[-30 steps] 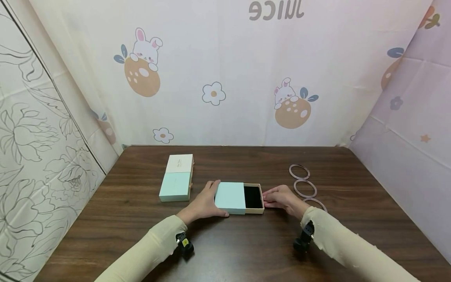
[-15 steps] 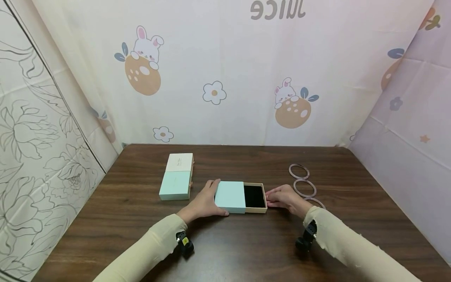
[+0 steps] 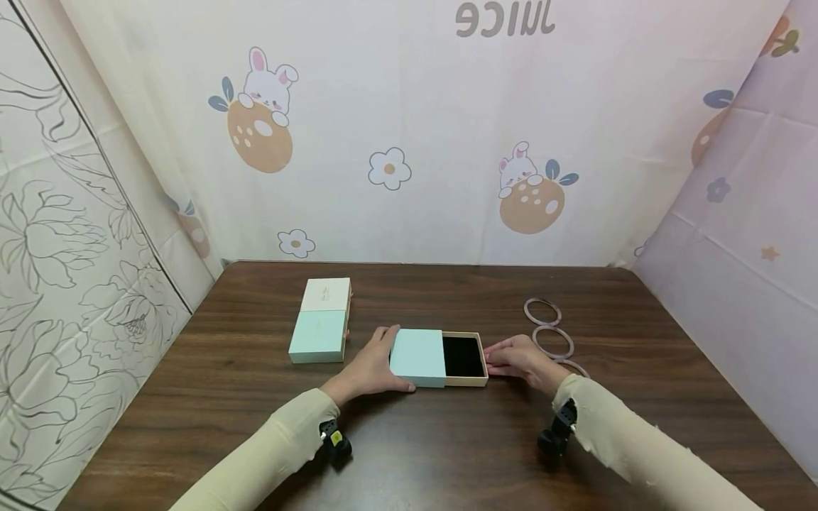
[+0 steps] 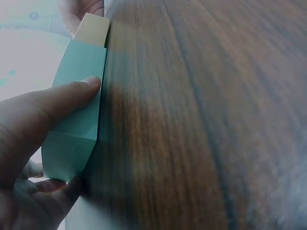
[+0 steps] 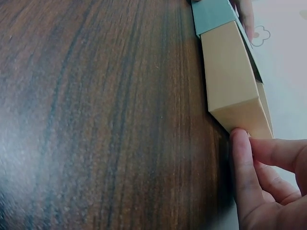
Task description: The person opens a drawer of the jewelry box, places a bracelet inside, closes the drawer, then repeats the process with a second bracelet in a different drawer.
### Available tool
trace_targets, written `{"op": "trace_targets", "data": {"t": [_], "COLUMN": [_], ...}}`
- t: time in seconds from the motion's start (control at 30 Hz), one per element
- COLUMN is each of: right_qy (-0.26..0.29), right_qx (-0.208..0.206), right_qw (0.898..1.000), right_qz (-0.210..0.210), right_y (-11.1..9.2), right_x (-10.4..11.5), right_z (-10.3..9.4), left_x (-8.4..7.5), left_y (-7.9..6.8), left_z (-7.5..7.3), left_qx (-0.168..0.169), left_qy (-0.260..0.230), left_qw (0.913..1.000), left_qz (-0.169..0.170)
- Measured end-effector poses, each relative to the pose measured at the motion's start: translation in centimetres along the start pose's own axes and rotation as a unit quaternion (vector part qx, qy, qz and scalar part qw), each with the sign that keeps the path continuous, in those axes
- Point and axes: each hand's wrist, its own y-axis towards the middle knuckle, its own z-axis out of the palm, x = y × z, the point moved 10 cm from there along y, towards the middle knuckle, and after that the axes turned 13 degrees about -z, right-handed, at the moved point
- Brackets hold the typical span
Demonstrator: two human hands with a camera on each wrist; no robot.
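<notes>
A drawer-style gift box lies in the middle of the table, with a mint sleeve [image 3: 417, 353] and a cream inner drawer [image 3: 483, 381] partly out to the right. Black padding [image 3: 464, 356] lines the drawer. My left hand [image 3: 371, 363] grips the sleeve from its left end; in the left wrist view the thumb [image 4: 81, 96] lies along the near side. At the drawer's right end, my right hand [image 3: 520, 360] pinches with thumb and forefinger, as the right wrist view shows. The small part between those fingertips [image 5: 241, 139] is hidden.
Back left of the gripped box stand a white box [image 3: 326, 294] and another mint box [image 3: 317, 332], end to end. Behind and beside the right hand lie three pale purple rings [image 3: 542, 311] in a row. A patterned curtain [image 3: 434, 213] hangs behind the table.
My right hand has moved slightly right, drawing the drawer a little farther out of the sleeve. The left hand and the sleeve have stayed in place.
</notes>
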Motion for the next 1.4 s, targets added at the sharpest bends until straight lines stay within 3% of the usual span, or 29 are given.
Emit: {"op": "trace_targets", "data": {"t": [0.6, 0.87, 1.1, 1.4], "right_qy": [-0.006, -0.016, -0.1, -0.234], "right_qx": [0.0, 0.009, 0.039, 0.038], "right_qw": [1.0, 1.0, 0.994, 0.968], "right_qz": [0.006, 0.008, -0.016, -0.082], "right_y": [0.0, -0.3, -1.4, -3.1], "right_x": [0.1, 0.6, 3.2, 5.6], "right_z": [-0.2, -1.3, -3.1, -5.7], "left_x": [-0.2, -0.2, -0.2, -0.2], "left_y": [-0.1, -0.1, -0.1, -0.2], "left_z": [0.0, 0.0, -0.1, -0.1], "left_qx": [0.001, 0.0, -0.001, -0.002], "left_qy": [-0.004, -0.003, 0.0, -0.002], "left_qw": [1.0, 1.0, 1.0, 1.0], "left_qz": [0.004, -0.001, -0.001, 0.003]}}
